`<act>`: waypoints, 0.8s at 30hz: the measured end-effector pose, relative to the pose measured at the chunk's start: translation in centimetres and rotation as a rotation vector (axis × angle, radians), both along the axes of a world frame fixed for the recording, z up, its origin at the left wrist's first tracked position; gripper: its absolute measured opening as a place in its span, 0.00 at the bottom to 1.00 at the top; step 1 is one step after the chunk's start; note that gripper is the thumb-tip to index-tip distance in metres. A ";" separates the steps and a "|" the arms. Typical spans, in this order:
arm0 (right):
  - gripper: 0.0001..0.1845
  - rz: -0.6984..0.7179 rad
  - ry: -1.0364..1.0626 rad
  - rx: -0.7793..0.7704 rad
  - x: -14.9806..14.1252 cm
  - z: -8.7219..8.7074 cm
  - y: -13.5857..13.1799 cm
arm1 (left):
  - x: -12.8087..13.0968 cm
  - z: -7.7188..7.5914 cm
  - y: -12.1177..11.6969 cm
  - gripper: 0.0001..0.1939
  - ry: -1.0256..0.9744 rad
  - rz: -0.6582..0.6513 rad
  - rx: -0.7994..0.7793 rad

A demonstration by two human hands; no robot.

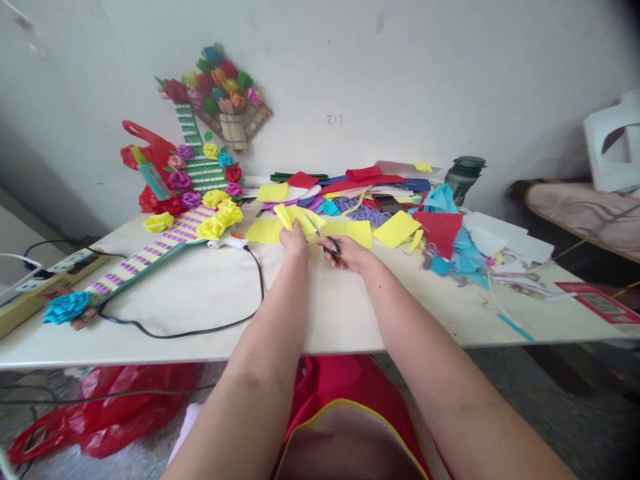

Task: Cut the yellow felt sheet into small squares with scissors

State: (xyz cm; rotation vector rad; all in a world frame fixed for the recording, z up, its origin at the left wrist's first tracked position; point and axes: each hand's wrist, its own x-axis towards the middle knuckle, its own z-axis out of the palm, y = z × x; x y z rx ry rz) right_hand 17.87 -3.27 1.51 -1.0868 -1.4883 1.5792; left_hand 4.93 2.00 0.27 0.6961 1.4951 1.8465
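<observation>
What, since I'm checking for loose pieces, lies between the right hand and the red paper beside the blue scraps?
In the head view, a yellow sheet and a small yellow scrap lie between the right hand and the red paper.

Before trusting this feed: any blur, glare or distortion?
Head view: detail is soft, the scissors indistinct at the tips; head view: wide-angle stretching toward the edges, dark upper-right corner; head view: glints on the red bag below the table.

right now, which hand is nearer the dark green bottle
Right. The right hand, holding scissors, is in front and left of the bottle; the left hand, holding yellow paper, is farther left.
</observation>
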 end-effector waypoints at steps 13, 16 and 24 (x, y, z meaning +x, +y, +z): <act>0.13 -0.029 0.004 0.023 -0.3 -0.1 0.0 | 0.0 0.5 -0.3 0.12 -0.022 0.017 -0.046; 0.12 -0.019 0.033 0.003 -0.2 -0.2 0.0 | 0.0 0.4 -0.3 0.12 -0.034 0.014 -0.036; 0.15 0.013 0.061 -0.015 0.0 -0.1 0.0 | 0.5 0.5 -0.6 0.13 -0.116 -0.055 0.019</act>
